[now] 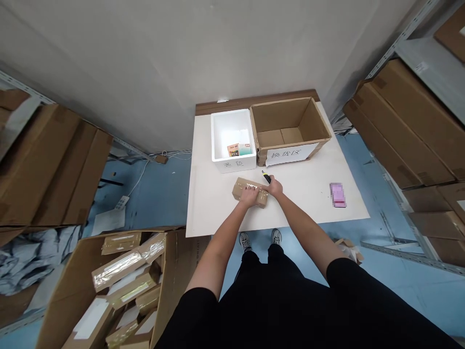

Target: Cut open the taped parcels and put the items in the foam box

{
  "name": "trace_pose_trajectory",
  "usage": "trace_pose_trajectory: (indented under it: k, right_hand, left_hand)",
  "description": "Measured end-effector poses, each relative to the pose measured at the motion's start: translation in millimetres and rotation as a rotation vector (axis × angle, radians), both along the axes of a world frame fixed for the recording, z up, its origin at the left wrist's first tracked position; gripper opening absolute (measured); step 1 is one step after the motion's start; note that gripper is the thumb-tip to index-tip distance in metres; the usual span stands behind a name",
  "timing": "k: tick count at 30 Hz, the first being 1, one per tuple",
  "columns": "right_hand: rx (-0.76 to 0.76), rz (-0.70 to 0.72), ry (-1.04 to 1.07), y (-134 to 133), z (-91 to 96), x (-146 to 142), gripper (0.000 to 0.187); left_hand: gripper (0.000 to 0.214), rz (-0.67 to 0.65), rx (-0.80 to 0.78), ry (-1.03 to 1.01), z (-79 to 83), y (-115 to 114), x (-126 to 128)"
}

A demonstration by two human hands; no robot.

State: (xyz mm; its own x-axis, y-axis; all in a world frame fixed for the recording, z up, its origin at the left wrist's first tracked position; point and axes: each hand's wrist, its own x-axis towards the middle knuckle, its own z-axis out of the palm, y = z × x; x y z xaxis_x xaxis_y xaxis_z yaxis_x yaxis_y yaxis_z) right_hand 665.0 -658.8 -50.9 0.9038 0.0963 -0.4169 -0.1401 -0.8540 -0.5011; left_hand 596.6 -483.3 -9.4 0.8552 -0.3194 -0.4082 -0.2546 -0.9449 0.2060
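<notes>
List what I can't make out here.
All in the head view:
Contents of the taped package: hidden by its cardboard.
Part of the knife: hidden by the right hand.
Details of the pink item: blurred by pixelation.
Near end of the lower-left carton: cut off by the bottom edge.

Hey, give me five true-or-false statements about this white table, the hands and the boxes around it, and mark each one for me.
1. The left hand is on a small cardboard parcel. True.
2. The cutter is in the left hand. False: the right hand holds it.
3. As the picture shows it, the white foam box stands left of the open cardboard box. True.
4. The pink item lies inside the white foam box. False: it lies on the white tabletop, toward its right side.
5. The large carton at lower left holds several taped parcels. True.
</notes>
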Motion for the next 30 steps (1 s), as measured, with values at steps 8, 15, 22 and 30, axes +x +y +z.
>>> trace_pose_trajectory:
  k: [8,15,22,30]
  right_hand:
    - [0.334,-0.027,-0.010,-41,-10.1,-37,0.045]
    - [0.296,0.221,0.267,-89,4.1,-58,0.044]
    - [-0.097,0.398,0.145,-83,3.0,-33,0.063]
    - [-0.090,0.418,0.182,-95,1.5,-22,0.066]
  left_hand:
    - [0.056,0.007,-0.096,-0.066,-14.7,-15,-33]
    - [0.061,0.029,-0.111,-0.043,-12.8,-16,-33]
    - [0.072,0.097,-0.063,0.037,-8.7,-20,-25]
    - [0.089,0.101,-0.032,0.071,-10.7,-22,-20]
